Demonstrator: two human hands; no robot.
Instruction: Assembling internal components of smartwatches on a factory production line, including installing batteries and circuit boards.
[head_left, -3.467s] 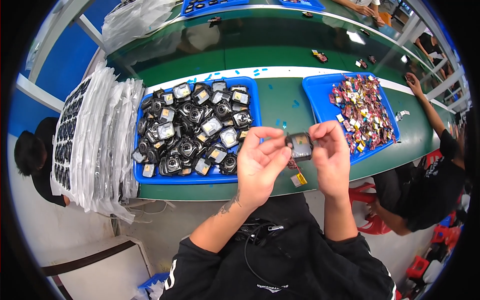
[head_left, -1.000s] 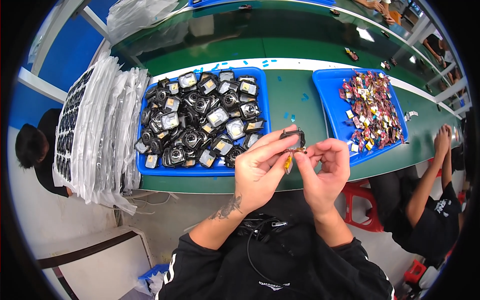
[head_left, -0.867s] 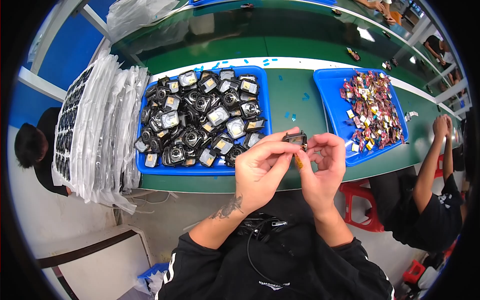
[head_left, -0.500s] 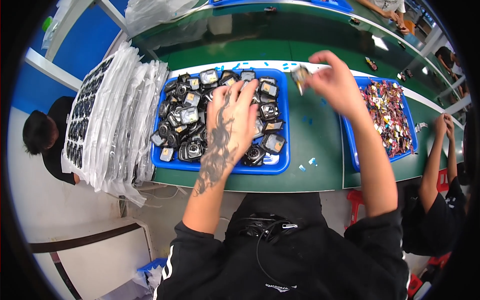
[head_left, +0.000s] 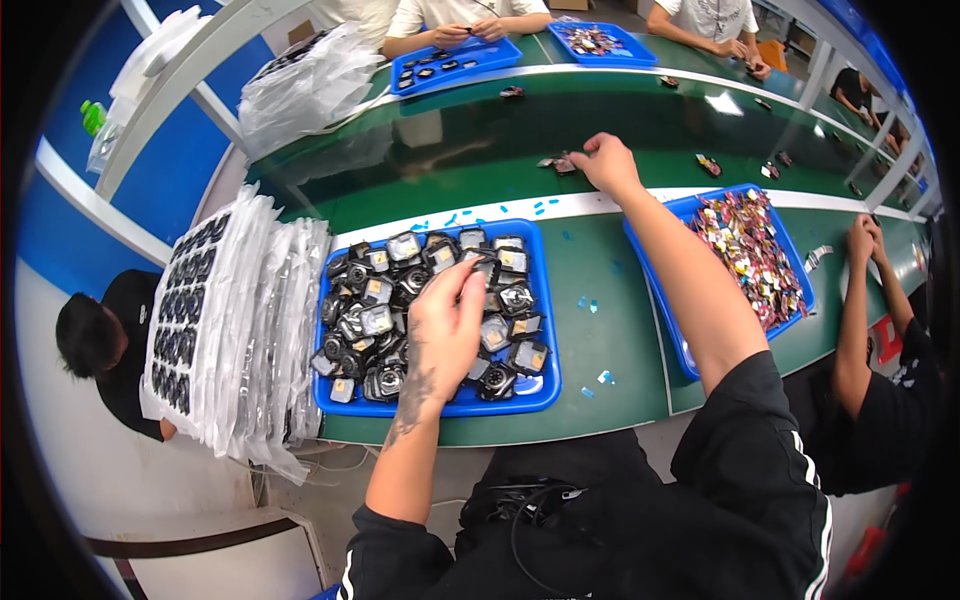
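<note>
My left hand (head_left: 447, 322) is over a blue tray (head_left: 547, 372) heaped with black watch-like cases (head_left: 376, 320), some with clear or grey windows. Its fingers curl together around the edge of one black case (head_left: 486, 266), mostly hidden by the hand. My right hand (head_left: 608, 166) reaches across to the dark green belt, thumb and forefinger apart. At its fingertips lies a small electronic part (head_left: 560, 163), dark with a pale tab. The thumb is at or very near the part's edge.
Another blue tray (head_left: 652, 290) holds a heap of small red, yellow and white electronic parts (head_left: 748, 255). Bagged trays of black parts (head_left: 225, 320) stand stacked at left. Blue bits (head_left: 540, 208) dot the white rail. Co-workers' hands (head_left: 470, 33) work across the belt; another person's hands (head_left: 866, 236) are at right.
My right hand has moved forward over the belt, and the part it held is now at the belt's surface. My left hand's spread fingers have drawn together. The view has tilted upward.
</note>
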